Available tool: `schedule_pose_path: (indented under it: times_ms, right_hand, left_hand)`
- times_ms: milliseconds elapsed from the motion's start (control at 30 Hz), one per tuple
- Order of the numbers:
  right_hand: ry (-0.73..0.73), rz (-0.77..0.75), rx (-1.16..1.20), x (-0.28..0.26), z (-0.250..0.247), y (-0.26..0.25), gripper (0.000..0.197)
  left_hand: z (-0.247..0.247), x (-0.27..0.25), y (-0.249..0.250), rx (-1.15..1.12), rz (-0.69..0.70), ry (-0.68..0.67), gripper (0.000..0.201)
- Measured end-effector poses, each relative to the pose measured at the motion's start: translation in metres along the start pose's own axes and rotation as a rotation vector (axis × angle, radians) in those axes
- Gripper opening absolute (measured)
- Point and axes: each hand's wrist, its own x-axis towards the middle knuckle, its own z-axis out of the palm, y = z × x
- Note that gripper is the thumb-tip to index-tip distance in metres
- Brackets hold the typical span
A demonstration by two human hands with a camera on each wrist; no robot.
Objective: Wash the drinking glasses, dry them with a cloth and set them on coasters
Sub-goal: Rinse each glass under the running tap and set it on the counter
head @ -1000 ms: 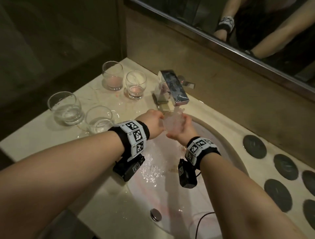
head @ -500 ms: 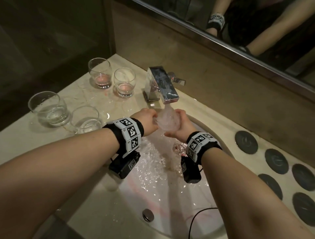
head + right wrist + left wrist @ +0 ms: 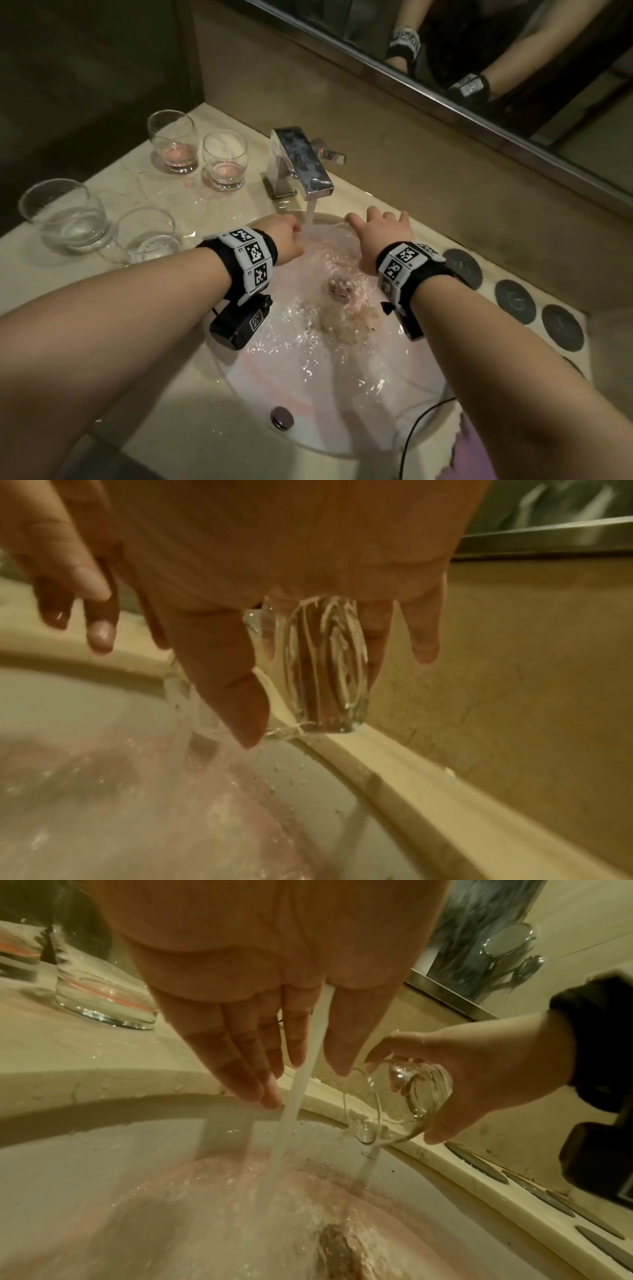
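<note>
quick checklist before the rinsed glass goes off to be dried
1. Right hand grips the glass: ok, fingers wrap it, mouth tipped down.
2. Glass drained: not ok, water pours from it into the sink.
3. Left hand free: ok, fingers straight beside the stream.
4. Tap off: not ok, running.
5. Cloth within reach: cannot tell; a purple edge shows at the bottom.
6. Coasters free: ok, those in view are bare.

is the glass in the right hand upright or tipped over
Tipped: the clear drinking glass in the right hand lies sideways, mouth down-left, water spilling into the white basin.
</note>
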Motion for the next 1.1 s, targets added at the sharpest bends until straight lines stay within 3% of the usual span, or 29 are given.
schedule_pose_path:
  times_ms: [200,367,600,1100]
  right_hand:
    - [-0.034,0.117,0.683,0.000,0.011,0.001,0.084]
    - [-0.054,0.087,0.962,0.010,0.023,-0.020,0.088]
    - [-0.026,0.036,1.105,0.024,0.032,-0.036,0.088]
    - [0.017,-0.045,1.119,0.028,0.040,-0.032,0.090]
  left_hand:
    - [-0.005,-0.004,0.001,-0.031,0.008,0.007,0.050]
    - [-0.004,-0.003,-0.006,-0.035,0.009,0.001,0.053]
    - [-0.002,0.002,-0.012,-0.065,0.026,0.011,0.051]
    - [0.000,0.005,-0.016,-0.029,-0.002,-0.008,0.055]
